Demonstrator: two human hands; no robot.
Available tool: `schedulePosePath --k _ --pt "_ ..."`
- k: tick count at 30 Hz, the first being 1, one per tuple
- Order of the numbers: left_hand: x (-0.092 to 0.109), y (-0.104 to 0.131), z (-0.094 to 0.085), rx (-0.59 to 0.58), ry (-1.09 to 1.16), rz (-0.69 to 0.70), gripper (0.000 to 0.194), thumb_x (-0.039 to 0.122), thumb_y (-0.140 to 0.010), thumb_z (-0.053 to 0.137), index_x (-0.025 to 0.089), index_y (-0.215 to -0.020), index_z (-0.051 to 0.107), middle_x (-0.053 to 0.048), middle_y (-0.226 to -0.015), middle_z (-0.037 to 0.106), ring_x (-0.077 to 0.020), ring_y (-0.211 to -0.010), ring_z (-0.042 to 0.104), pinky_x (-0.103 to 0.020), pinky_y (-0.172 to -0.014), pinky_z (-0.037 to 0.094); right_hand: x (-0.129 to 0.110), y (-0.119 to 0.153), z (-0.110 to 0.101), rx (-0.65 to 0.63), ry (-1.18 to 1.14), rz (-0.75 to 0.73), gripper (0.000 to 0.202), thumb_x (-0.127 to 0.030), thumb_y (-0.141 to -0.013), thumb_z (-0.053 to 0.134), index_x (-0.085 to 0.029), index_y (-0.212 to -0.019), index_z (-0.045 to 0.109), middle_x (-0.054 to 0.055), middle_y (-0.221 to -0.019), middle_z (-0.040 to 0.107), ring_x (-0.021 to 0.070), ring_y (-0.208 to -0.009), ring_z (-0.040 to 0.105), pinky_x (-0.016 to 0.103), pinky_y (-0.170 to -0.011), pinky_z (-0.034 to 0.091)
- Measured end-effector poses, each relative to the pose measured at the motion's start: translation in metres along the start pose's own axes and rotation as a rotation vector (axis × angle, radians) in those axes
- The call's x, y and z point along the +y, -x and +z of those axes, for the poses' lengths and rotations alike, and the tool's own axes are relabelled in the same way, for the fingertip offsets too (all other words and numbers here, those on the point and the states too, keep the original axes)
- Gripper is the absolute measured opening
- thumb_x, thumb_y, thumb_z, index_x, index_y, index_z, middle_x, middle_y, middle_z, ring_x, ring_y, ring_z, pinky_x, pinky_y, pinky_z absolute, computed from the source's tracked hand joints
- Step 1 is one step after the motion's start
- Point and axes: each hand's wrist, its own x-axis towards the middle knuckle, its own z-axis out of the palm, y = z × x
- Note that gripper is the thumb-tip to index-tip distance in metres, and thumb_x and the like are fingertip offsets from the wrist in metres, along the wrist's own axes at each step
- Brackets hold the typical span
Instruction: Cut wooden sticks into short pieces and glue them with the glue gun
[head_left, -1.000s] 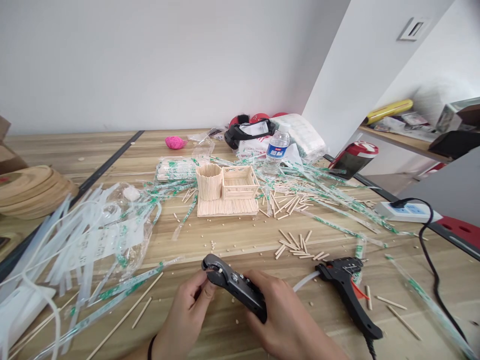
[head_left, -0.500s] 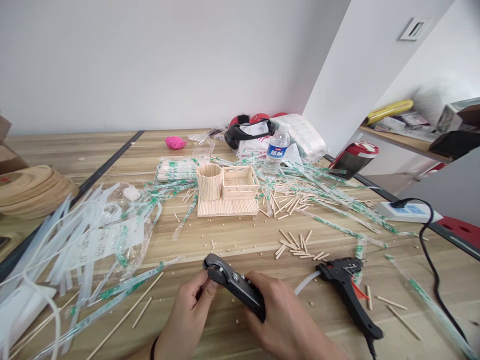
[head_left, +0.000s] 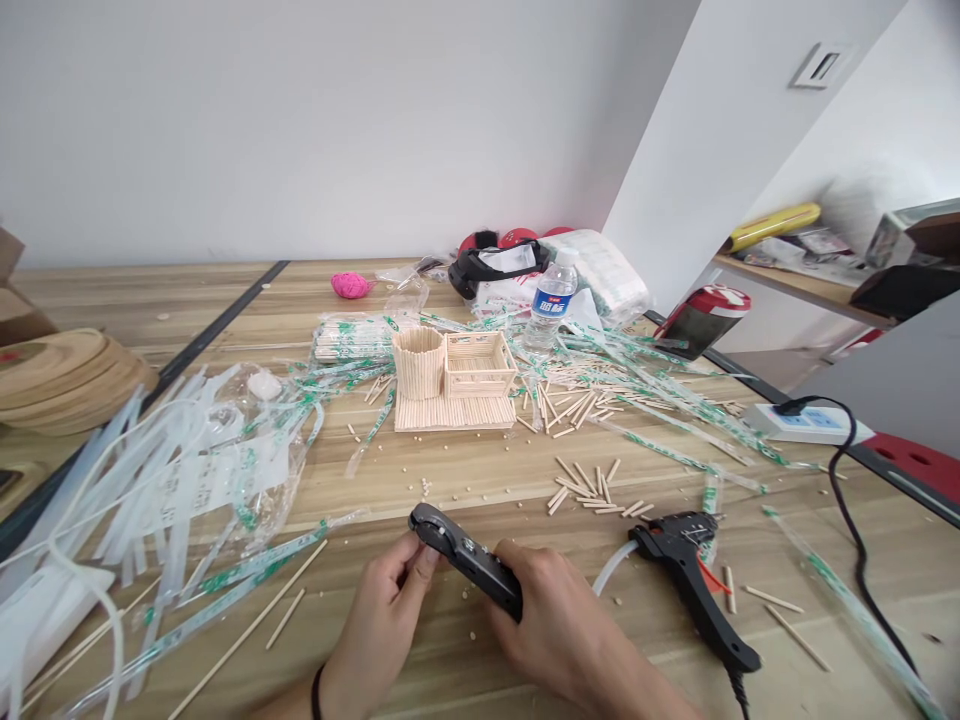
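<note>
My right hand (head_left: 551, 620) is wrapped round the handles of a dark cutting tool (head_left: 469, 560), which slants up to the left. At the tool's head, my left hand (head_left: 386, 610) pinches with thumb and forefinger; whatever is between them is hidden. Beyond the hands stands a small model of wooden sticks: a round cup (head_left: 418, 365) and a railed box (head_left: 480, 365) on a flat stick base (head_left: 454, 413). Short cut sticks (head_left: 592, 487) lie in a loose pile to the right of the tool. Small offcuts are scattered between model and tool.
A black glue gun (head_left: 694, 585) lies at the right, near a white power strip (head_left: 810, 423). Clear glue sticks (head_left: 172, 470) and plastic wrappers cover the left. A water bottle (head_left: 553, 300), pink yarn (head_left: 351, 286) and wrapped stick bundles (head_left: 356, 338) are at the back.
The tool's handles look closer together in my right hand. My left hand stays by the tool's head. The view has shifted slightly, moving things on the right a little leftward.
</note>
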Motion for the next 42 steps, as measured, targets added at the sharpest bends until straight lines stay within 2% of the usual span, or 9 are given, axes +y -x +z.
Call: schedulePosePath --k 8,15,18,23,27,31,33,36,42 --pt "-0.013 -0.005 0.002 -0.021 0.043 -0.079 0.042 0.057 -0.080 0.055 0.017 -0.068 0.059 0.008 -0.055 0.032 -0.0121 -0.050 0.025 -0.023 -0.046 0.021 -0.001 -0.005 -0.001 -0.043 0.096 0.013 0.016 -0.015 -0.074 0.050 -0.018 -0.067 0.064 0.014 -0.074 0.075 0.0272 -0.070 0.071 0.027 -0.054 0.032" --pt "-0.015 -0.010 0.004 -0.073 0.107 -0.157 0.048 0.065 -0.076 0.055 0.018 -0.069 0.056 0.010 -0.053 0.027 -0.0098 -0.046 0.019 -0.022 -0.042 0.014 -0.002 -0.007 -0.001 -0.027 0.167 0.020 0.018 -0.016 -0.076 0.049 -0.017 -0.068 0.065 0.016 -0.075 0.075 0.0296 -0.072 0.071 0.029 -0.055 0.032" --pt "-0.015 -0.013 0.004 -0.088 0.141 -0.182 0.050 0.068 -0.072 0.057 0.018 -0.070 0.055 0.011 -0.052 0.028 -0.0088 -0.045 0.018 -0.022 -0.040 0.013 -0.004 -0.007 -0.003 -0.003 0.211 0.040 0.013 -0.018 -0.076 0.051 -0.016 -0.075 0.064 0.016 -0.079 0.075 0.0315 -0.074 0.070 0.030 -0.057 0.030" --pt "-0.015 -0.013 0.003 -0.104 0.188 -0.224 0.050 0.067 -0.072 0.057 0.017 -0.074 0.057 0.013 -0.050 0.024 -0.0077 -0.043 0.016 -0.021 -0.040 0.010 0.002 -0.006 -0.002 0.079 0.224 0.031 0.012 -0.018 -0.075 0.053 -0.017 -0.087 0.057 0.010 -0.082 0.071 0.0256 -0.073 0.066 0.029 -0.057 0.029" --pt "-0.011 -0.011 0.001 -0.104 0.220 -0.267 0.049 0.066 -0.070 0.059 0.017 -0.073 0.056 0.013 -0.050 0.025 -0.0070 -0.044 0.014 -0.021 -0.040 0.008 0.011 -0.007 0.003 0.212 0.213 -0.058 0.021 -0.016 -0.071 0.056 -0.018 -0.092 0.055 0.010 -0.092 0.065 0.0266 -0.083 0.059 0.031 -0.069 0.038" --pt "-0.006 -0.010 -0.001 -0.110 0.243 -0.309 0.042 0.059 -0.074 0.058 0.017 -0.074 0.056 0.012 -0.049 0.028 -0.0060 -0.043 0.014 -0.020 -0.041 0.006 0.019 -0.011 0.008 0.379 0.299 -0.123 0.046 -0.009 -0.066 0.058 -0.016 -0.112 0.053 0.012 -0.100 0.060 0.0306 -0.094 0.053 0.040 -0.084 0.041" --pt "-0.006 -0.010 -0.003 -0.118 0.258 -0.321 0.039 0.056 -0.075 0.058 0.017 -0.072 0.055 0.012 -0.049 0.029 -0.0055 -0.042 0.014 -0.020 -0.040 0.006 0.023 -0.014 0.009 0.446 0.347 -0.155 0.057 -0.005 -0.064 0.056 -0.014 -0.119 0.049 0.012 -0.102 0.059 0.0312 -0.099 0.051 0.044 -0.095 0.038" --pt "-0.007 -0.009 -0.004 -0.118 0.282 -0.327 0.037 0.053 -0.075 0.059 0.017 -0.071 0.053 0.012 -0.048 0.030 -0.0051 -0.041 0.014 -0.020 -0.040 0.006 0.027 -0.016 0.009 0.492 0.394 -0.194 0.066 0.002 -0.060 0.051 -0.013 -0.124 0.047 0.011 -0.105 0.058 0.0295 -0.105 0.050 0.048 -0.109 0.026" --pt "-0.002 -0.009 -0.002 -0.003 0.322 -0.293 0.035 0.053 -0.075 0.063 0.020 -0.081 0.054 0.013 -0.051 0.029 -0.0066 -0.043 0.014 -0.019 -0.039 0.009 0.025 -0.013 0.010 0.461 0.356 -0.270 0.069 -0.001 -0.060 0.051 -0.015 -0.127 0.045 0.011 -0.110 0.058 0.0280 -0.109 0.049 0.050 -0.113 0.018"
